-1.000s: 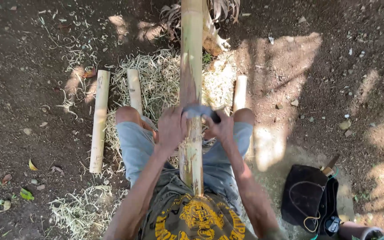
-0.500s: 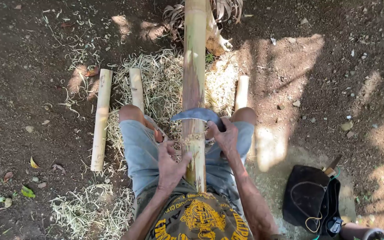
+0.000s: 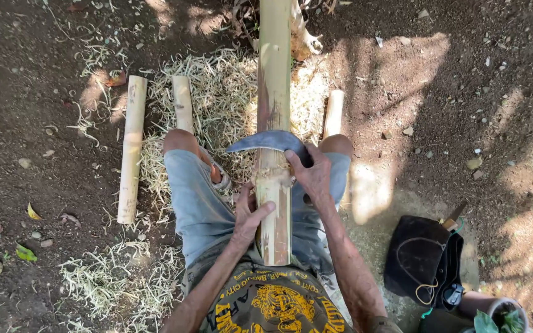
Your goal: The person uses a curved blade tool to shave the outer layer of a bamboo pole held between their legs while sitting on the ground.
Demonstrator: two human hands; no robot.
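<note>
A long bamboo pole runs from my lap up the middle of the view, its near end between my knees. My left hand grips the pole's lower part. My right hand holds a curved dark blade laid across the pole just above a node, where fresh shavings curl. My legs in blue shorts lie on both sides of the pole.
Cut bamboo lengths lie on the dirt: a long one at left, a shorter one beside my left knee, another by my right knee. A heap of shavings covers the ground ahead. A black bag lies at right.
My left hand has slid down the pole toward my body. The blade now lies crosswise over the node, with my right hand on its handle end.
</note>
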